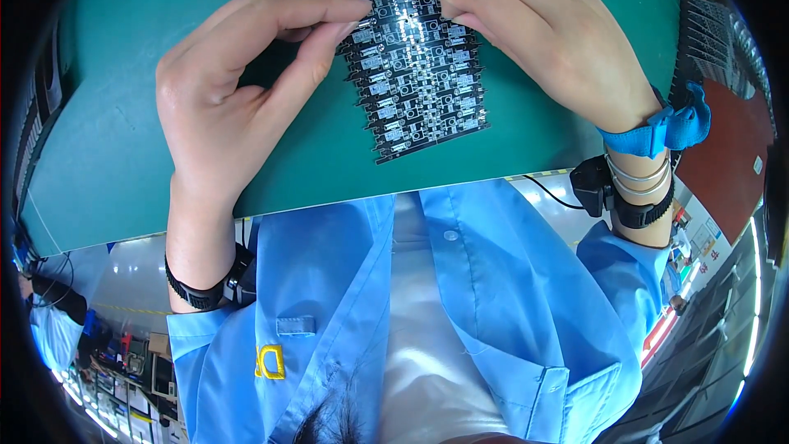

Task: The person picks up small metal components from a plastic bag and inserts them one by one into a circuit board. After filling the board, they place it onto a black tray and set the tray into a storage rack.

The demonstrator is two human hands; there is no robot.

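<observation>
Head view: the black circuit-board panel [421,82] extends across the green surface [115,148]. The left hand [222,86] is at the panel's left edge, thumb and index fingertips nearly together. The right hand [546,37] is at its right edge, fingers curled. Whether either grip is clamped on the panel cannot be determined. A blue wrist strap [649,136] sits right of the panel.

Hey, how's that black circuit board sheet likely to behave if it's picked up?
The circuit board sheet looks thin and flat, so it's probably light and fairly stiff. Its jagged edges might snag or chip. Small parts seem to crowd its face, so it may be fragile.
</observation>
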